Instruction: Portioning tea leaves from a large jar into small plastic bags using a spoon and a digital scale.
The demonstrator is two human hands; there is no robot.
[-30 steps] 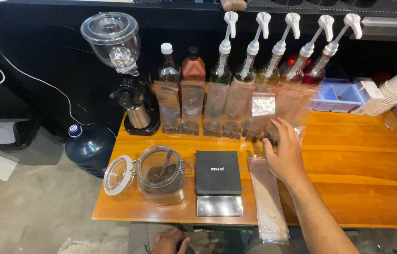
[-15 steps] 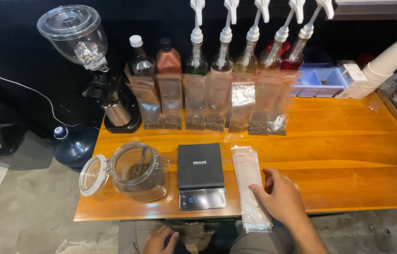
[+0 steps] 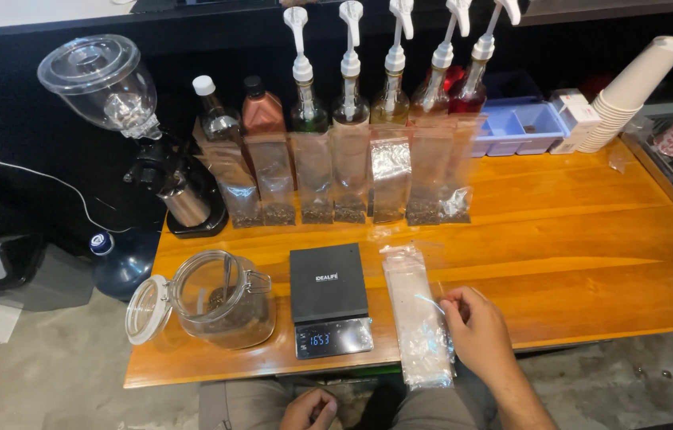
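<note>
Right hand (image 3: pixel 476 334): lower centre-right of the frame, back of the hand facing up, palm down. Fingers (image 3: pixel 454 312) bent and pointing towards the left of the frame, held close together, fingertips low. Bare right forearm runs from the wrist down to the bottom edge, right of centre.

Left hand (image 3: pixel 310 408): bottom centre of the frame, low and close to the body, fingers curled loosely inwards, thumb side up. Wrist is cut off by the bottom edge. The two hands are well apart.
</note>
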